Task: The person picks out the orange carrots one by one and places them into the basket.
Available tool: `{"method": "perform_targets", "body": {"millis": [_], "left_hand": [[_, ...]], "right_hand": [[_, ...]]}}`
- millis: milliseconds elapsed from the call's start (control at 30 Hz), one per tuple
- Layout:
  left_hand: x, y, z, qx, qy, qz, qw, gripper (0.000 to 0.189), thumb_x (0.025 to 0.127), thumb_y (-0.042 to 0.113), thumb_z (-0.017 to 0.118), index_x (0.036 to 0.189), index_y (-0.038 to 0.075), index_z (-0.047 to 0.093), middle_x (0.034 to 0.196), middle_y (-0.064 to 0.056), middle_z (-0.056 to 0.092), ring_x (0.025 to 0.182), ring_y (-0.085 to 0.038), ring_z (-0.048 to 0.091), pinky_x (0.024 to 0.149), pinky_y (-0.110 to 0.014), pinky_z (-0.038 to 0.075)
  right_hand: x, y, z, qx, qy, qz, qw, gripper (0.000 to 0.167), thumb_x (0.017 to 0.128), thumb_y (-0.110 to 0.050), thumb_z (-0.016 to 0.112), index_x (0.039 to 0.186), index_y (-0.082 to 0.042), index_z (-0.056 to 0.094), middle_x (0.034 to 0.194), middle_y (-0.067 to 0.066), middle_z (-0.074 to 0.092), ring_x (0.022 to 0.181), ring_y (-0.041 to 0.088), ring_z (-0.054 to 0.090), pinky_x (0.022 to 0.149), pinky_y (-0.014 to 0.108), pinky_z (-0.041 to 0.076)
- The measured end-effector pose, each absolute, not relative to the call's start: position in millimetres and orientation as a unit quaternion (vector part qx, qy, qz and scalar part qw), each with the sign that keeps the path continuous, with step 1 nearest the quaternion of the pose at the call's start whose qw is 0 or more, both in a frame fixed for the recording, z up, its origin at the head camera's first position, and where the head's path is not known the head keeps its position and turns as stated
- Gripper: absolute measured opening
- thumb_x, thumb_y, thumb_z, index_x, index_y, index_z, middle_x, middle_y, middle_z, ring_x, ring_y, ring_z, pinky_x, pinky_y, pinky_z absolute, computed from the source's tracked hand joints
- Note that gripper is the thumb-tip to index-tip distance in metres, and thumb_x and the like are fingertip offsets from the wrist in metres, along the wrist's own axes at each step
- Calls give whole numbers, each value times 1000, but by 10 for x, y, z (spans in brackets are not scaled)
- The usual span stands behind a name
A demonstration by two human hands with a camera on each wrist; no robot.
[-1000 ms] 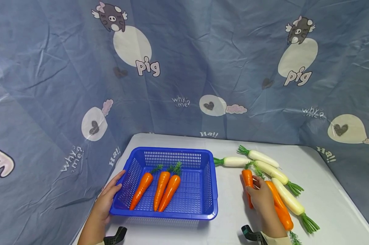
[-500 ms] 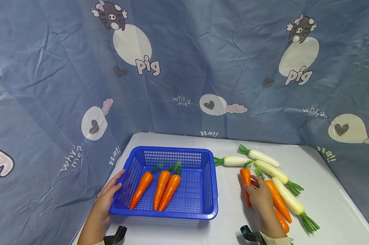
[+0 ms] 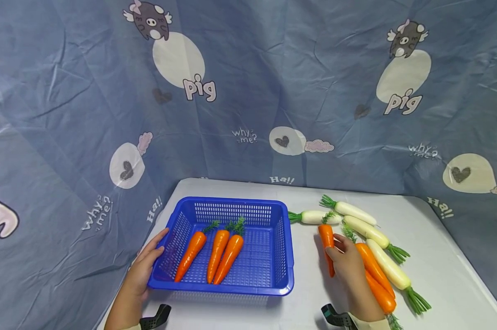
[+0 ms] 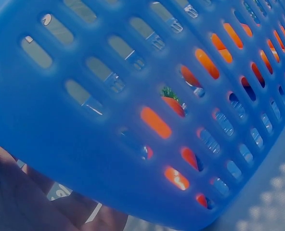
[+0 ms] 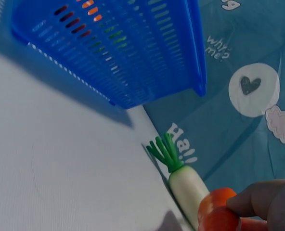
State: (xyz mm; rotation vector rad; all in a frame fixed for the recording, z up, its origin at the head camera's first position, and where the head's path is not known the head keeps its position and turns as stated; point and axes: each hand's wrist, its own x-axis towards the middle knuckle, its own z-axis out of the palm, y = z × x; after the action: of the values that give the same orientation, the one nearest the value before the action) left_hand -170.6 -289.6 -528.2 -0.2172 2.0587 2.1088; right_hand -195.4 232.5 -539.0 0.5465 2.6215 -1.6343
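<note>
My left hand (image 3: 143,268) holds the left side of a blue plastic basket (image 3: 287,256), thumb and finger at its rim. In the left wrist view its fingers (image 4: 17,197) show beside the slotted basket wall (image 4: 84,159). Three orange carrots (image 3: 190,254) with leafy tops lie inside. To the right of the basket, my right hand (image 3: 347,261) grips another carrot (image 3: 326,238) between thumb and fingers, its leafy end pointing away from me. The right wrist view shows this carrot (image 5: 217,219) close up beside a white radish (image 5: 186,187), its lower part hidden.
Two more carrots (image 3: 376,266) lie beside my right forearm. Several white radishes (image 3: 386,263) with green stems are spread behind and to the right of them on the white table (image 3: 446,247). A blue patterned cloth (image 3: 240,91) hangs behind the table.
My right hand has moved slightly left with the carrot, towards the basket. The two loose carrots by my forearm have shifted a little. My left hand and the basket stay in place.
</note>
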Motion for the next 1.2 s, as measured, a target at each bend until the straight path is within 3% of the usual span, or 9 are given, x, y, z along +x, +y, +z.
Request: {"method": "perform_targets", "body": {"millis": [233,367,467,667,733,900,1033,1200], "left_hand": [[-1698,-2891,-5275,-77,692,711,95,54,114,26,30,167,34,23,178,-6,3,155,-37,20,116,-58,39],[-1694,-2892,-5276,-78,692,711,95,54,114,26,30,167,34,23,178,-5,3,155,-38,20,117,-59,38],[-1686,-2894,-5275,-81,692,711,95,54,114,26,30,167,34,24,178,-5,4,154,-37,22,113,-53,42],[-1675,-2904,-5263,-83,692,711,98,54,114,28,30,167,35,23,178,-5,4,152,-34,23,109,-45,45],[-1675,-2907,-5258,-87,693,709,99,54,114,28,29,167,36,22,178,-5,4,152,-34,23,111,-48,43],[-1676,-2903,-5255,-83,691,712,93,55,114,27,30,167,34,23,178,-4,1,157,-38,14,121,-67,26],[-1685,-2897,-5264,-78,688,716,89,55,114,26,32,167,32,25,178,-4,0,159,-39,8,121,-72,16],[-1699,-2886,-5276,-71,690,715,90,55,114,26,31,167,32,24,178,-5,1,157,-38,13,121,-66,25]], "right_hand": [[-1926,2215,-5320,167,817,-552,-9,55,102,-15,64,153,-3,48,147,29,56,128,43,60,83,25,55],[-1923,2162,-5297,160,809,-565,-18,53,101,-14,64,151,-2,50,144,29,58,123,40,63,78,19,53],[-1905,2126,-5278,151,810,-566,-21,52,101,-12,65,150,-2,52,142,29,59,118,38,65,78,20,55],[-1856,2037,-5230,135,813,-566,-24,51,102,-14,65,151,-4,52,144,26,60,124,37,64,81,20,56],[-1849,2006,-5214,134,813,-566,-24,52,102,-15,65,151,-5,52,146,25,59,126,38,63,84,23,58],[-1844,1952,-5195,133,804,-579,-27,52,102,-14,65,152,-6,51,149,25,57,129,39,62,89,30,60],[-1849,1934,-5181,131,801,-584,-28,52,102,-15,65,151,-6,52,149,25,57,129,39,61,90,31,60],[-1867,1933,-5146,132,803,-580,-33,51,103,-15,64,151,-7,52,150,23,57,129,39,62,92,35,60]]}}
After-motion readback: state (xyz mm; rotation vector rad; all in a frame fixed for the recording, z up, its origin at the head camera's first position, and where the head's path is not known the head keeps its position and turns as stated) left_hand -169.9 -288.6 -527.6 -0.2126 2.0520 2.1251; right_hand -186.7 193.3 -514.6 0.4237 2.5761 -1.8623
